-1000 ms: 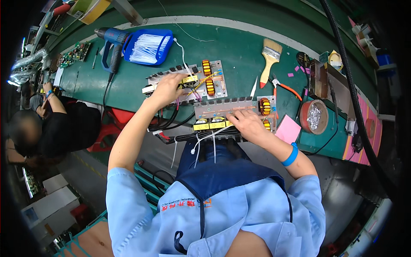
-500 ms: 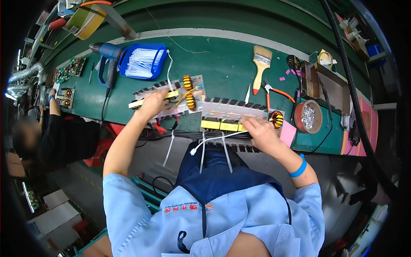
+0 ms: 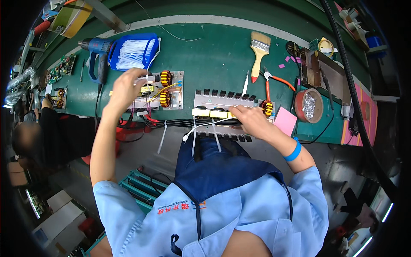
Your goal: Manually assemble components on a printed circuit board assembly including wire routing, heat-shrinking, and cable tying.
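My left hand (image 3: pixel 125 90) is over the left circuit board (image 3: pixel 174 100), fingers curled at its far edge and covering its left part. A white cable (image 3: pixel 150 63) passes by those fingertips; whether they grip it is hidden. Two copper-wound ring coils (image 3: pixel 165 78) stand on that board. My right hand (image 3: pixel 252 120) is closed on the near edge of a second circuit board (image 3: pixel 222 102), fingertips on its yellow transformers (image 3: pixel 212 113). This board carries a row of black components and one ring coil (image 3: pixel 267 108). A white cable with a plug (image 3: pixel 186 138) runs out from under the right hand.
Behind lie a heat gun (image 3: pixel 97 58), a blue tray (image 3: pixel 113 60) of white zip ties, a brush (image 3: pixel 257 55) and cutters (image 3: pixel 280 91). A red-rimmed bowl (image 3: pixel 299 112) and pink pad (image 3: pixel 284 121) sit at right. Black cables (image 3: pixel 175 123) edge the bench. A co-worker (image 3: pixel 64 132) is at left.
My left hand has moved left and away from me, and the left board has shifted left, opening a wider gap between the boards. My right hand stays on its board, which has shifted slightly.
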The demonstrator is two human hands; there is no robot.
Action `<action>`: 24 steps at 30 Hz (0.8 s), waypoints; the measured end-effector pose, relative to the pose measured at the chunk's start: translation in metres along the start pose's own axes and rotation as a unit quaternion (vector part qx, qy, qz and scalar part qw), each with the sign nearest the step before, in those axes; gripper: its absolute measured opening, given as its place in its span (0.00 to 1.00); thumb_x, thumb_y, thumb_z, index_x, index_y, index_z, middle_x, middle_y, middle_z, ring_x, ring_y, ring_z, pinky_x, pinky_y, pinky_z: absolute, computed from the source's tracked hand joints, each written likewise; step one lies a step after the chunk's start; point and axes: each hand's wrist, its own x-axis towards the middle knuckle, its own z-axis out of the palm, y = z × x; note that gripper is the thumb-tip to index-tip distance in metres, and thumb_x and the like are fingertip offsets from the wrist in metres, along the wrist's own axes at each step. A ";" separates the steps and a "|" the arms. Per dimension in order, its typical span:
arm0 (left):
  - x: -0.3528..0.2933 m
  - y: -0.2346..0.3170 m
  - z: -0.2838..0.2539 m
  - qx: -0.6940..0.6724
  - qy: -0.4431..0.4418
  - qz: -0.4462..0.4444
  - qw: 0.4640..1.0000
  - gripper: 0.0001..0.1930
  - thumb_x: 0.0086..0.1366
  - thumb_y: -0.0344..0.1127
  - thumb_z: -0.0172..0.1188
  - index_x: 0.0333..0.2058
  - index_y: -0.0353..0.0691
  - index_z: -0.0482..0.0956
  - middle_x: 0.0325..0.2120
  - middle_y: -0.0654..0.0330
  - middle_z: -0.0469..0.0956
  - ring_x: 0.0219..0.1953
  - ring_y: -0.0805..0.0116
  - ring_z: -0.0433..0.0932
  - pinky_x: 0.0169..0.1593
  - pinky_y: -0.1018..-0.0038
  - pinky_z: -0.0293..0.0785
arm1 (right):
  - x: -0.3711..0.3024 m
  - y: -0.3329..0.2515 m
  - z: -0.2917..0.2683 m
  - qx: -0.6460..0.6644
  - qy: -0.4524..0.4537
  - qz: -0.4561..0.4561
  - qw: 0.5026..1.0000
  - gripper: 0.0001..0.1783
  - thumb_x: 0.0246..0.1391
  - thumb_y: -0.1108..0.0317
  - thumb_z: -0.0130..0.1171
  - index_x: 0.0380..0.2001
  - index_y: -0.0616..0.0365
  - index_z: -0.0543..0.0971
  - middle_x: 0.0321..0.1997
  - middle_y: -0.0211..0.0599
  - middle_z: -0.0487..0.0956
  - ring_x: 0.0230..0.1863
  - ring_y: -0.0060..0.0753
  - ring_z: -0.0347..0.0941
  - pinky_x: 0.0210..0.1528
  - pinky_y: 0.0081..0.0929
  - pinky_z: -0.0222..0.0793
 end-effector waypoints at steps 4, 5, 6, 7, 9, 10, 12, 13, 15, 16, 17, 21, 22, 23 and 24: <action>0.010 0.046 0.054 -0.139 -0.120 0.092 0.979 0.17 0.46 0.31 0.56 0.37 0.35 0.69 0.35 0.52 0.70 0.39 0.57 0.68 0.42 0.72 0.64 | 0.005 -0.001 0.003 0.020 -0.038 -0.033 0.999 0.23 0.27 0.69 0.58 0.34 0.60 0.68 0.24 0.39 0.71 0.23 0.39 0.70 0.22 0.32 0.65; 0.015 0.047 0.073 -0.090 -0.134 0.144 0.976 0.19 0.45 0.33 0.57 0.38 0.36 0.68 0.36 0.52 0.69 0.40 0.56 0.68 0.43 0.70 0.64 | 0.007 -0.001 0.003 0.014 -0.064 -0.042 0.997 0.23 0.27 0.69 0.59 0.33 0.60 0.69 0.24 0.40 0.71 0.23 0.40 0.70 0.22 0.32 0.65; 0.018 0.051 0.088 -0.075 -0.189 0.128 0.971 0.20 0.45 0.34 0.57 0.40 0.36 0.67 0.37 0.53 0.69 0.40 0.56 0.68 0.43 0.70 0.64 | 0.008 -0.001 0.002 0.015 -0.064 -0.041 0.997 0.23 0.27 0.69 0.59 0.33 0.60 0.69 0.24 0.40 0.71 0.23 0.40 0.70 0.22 0.32 0.65; 0.022 0.051 0.102 -0.079 -0.233 0.125 0.961 0.19 0.45 0.33 0.57 0.38 0.36 0.68 0.35 0.53 0.70 0.38 0.56 0.68 0.42 0.70 0.64 | 0.009 -0.001 0.001 0.018 -0.069 -0.040 0.997 0.23 0.27 0.69 0.59 0.33 0.60 0.69 0.24 0.40 0.71 0.24 0.40 0.70 0.23 0.32 0.65; 0.029 0.051 0.118 -0.085 -0.280 0.127 0.948 0.18 0.44 0.33 0.57 0.37 0.35 0.69 0.33 0.53 0.71 0.36 0.56 0.69 0.40 0.70 0.65 | 0.008 0.000 0.004 0.020 -0.073 -0.037 0.996 0.20 0.30 0.71 0.55 0.34 0.59 0.69 0.24 0.40 0.71 0.24 0.39 0.70 0.23 0.31 0.65; 0.031 0.050 0.122 -0.093 -0.270 0.123 0.950 0.16 0.44 0.33 0.57 0.34 0.35 0.71 0.31 0.53 0.71 0.34 0.56 0.70 0.39 0.70 0.66 | 0.005 0.000 0.008 0.021 -0.073 -0.030 0.997 0.20 0.30 0.71 0.55 0.34 0.59 0.69 0.24 0.40 0.71 0.24 0.39 0.70 0.23 0.31 0.65; 0.032 0.050 0.124 -0.102 -0.265 0.125 0.951 0.14 0.44 0.32 0.56 0.32 0.34 0.72 0.29 0.53 0.72 0.32 0.56 0.70 0.37 0.70 0.66 | -0.001 -0.002 0.014 -0.008 -0.013 -0.027 1.000 0.18 0.33 0.72 0.50 0.35 0.58 0.69 0.24 0.38 0.71 0.24 0.38 0.71 0.24 0.31 0.65; 0.032 0.051 0.121 -0.113 -0.251 0.131 0.952 0.12 0.44 0.31 0.56 0.30 0.34 0.73 0.27 0.53 0.72 0.31 0.56 0.71 0.36 0.70 0.67 | -0.004 -0.004 0.014 -0.010 0.002 -0.022 1.000 0.17 0.35 0.74 0.46 0.35 0.57 0.69 0.24 0.38 0.71 0.25 0.36 0.71 0.24 0.31 0.64; 0.032 0.053 0.115 -0.121 -0.246 0.130 0.953 0.10 0.45 0.30 0.55 0.29 0.34 0.73 0.26 0.54 0.72 0.30 0.56 0.71 0.34 0.71 0.67 | -0.006 -0.005 0.017 -0.010 0.010 -0.011 1.000 0.17 0.35 0.74 0.46 0.36 0.56 0.69 0.25 0.38 0.71 0.25 0.36 0.71 0.24 0.31 0.64; 0.031 0.053 0.116 -0.121 -0.248 0.131 0.952 0.10 0.45 0.30 0.55 0.29 0.34 0.73 0.26 0.54 0.72 0.30 0.56 0.71 0.34 0.71 0.67 | -0.007 -0.005 0.019 -0.011 0.018 -0.007 1.000 0.18 0.35 0.74 0.46 0.36 0.56 0.69 0.25 0.38 0.71 0.26 0.37 0.71 0.24 0.31 0.64; 0.029 0.052 0.117 -0.128 -0.238 0.129 0.954 0.11 0.44 0.30 0.55 0.29 0.34 0.73 0.27 0.54 0.72 0.31 0.57 0.71 0.35 0.71 0.67 | -0.008 -0.003 0.024 -0.002 0.035 -0.014 0.999 0.18 0.35 0.74 0.46 0.36 0.56 0.69 0.26 0.38 0.71 0.25 0.37 0.71 0.24 0.32 0.64; 0.015 0.060 0.099 -0.162 -0.173 0.061 0.970 0.13 0.45 0.31 0.54 0.33 0.36 0.72 0.28 0.54 0.73 0.32 0.61 0.72 0.36 0.72 0.67 | -0.011 -0.002 0.023 0.008 0.031 -0.004 0.999 0.17 0.35 0.74 0.46 0.35 0.56 0.69 0.26 0.39 0.71 0.25 0.39 0.71 0.24 0.32 0.64; 0.008 0.066 0.090 -0.164 -0.115 0.032 0.979 0.13 0.46 0.31 0.54 0.34 0.37 0.71 0.28 0.55 0.73 0.32 0.62 0.72 0.36 0.72 0.68 | -0.012 -0.002 0.022 0.008 0.028 0.002 1.000 0.17 0.35 0.75 0.46 0.35 0.56 0.69 0.26 0.39 0.71 0.24 0.39 0.71 0.24 0.33 0.64; -0.001 0.073 0.088 -0.205 -0.134 0.028 0.969 0.15 0.46 0.35 0.56 0.35 0.37 0.71 0.30 0.54 0.72 0.34 0.61 0.71 0.38 0.71 0.67 | -0.012 -0.002 0.022 0.009 0.024 0.008 1.000 0.17 0.34 0.75 0.46 0.35 0.56 0.69 0.25 0.39 0.71 0.24 0.39 0.70 0.24 0.33 0.64; -0.014 0.082 0.085 -0.244 -0.151 0.020 0.958 0.18 0.45 0.38 0.57 0.36 0.36 0.70 0.32 0.53 0.71 0.37 0.60 0.70 0.39 0.70 0.66 | -0.011 -0.003 0.024 0.010 0.025 0.007 1.000 0.17 0.34 0.75 0.46 0.35 0.56 0.69 0.25 0.39 0.71 0.24 0.39 0.70 0.24 0.33 0.64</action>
